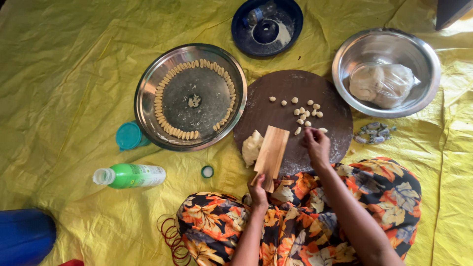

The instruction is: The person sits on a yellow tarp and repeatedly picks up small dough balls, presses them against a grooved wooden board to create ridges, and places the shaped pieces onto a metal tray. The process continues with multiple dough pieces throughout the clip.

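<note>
At the far left we see a blue rounded object [24,236] at the edge, then a green bottle [130,176] lying on its side on the yellow sheet [64,74], uncapped, with a pale label band; its small green cap [207,171] lies apart to the right. A teal lid [129,135] sits just beside the steel tray [148,93], where shaped dough pieces [158,101] line the inner ring. Next comes the round dark board [276,93]. Our left hand [258,192] grips the lower end of a ridged wooden paddle [271,155] that rests tilted on the board, touching a lump of dough [251,147]. Our right hand [317,146] has its fingers drawn together, pinching at a small dough bit [309,129] near the loose cluster on the board. Above, a dark blue dish [290,15] holds a clear bottle [258,13]. Rightmost, a steel bowl [354,49] holds dough in a clear bag [382,84]; small wrapped sweets [374,133] lie below it.
</note>
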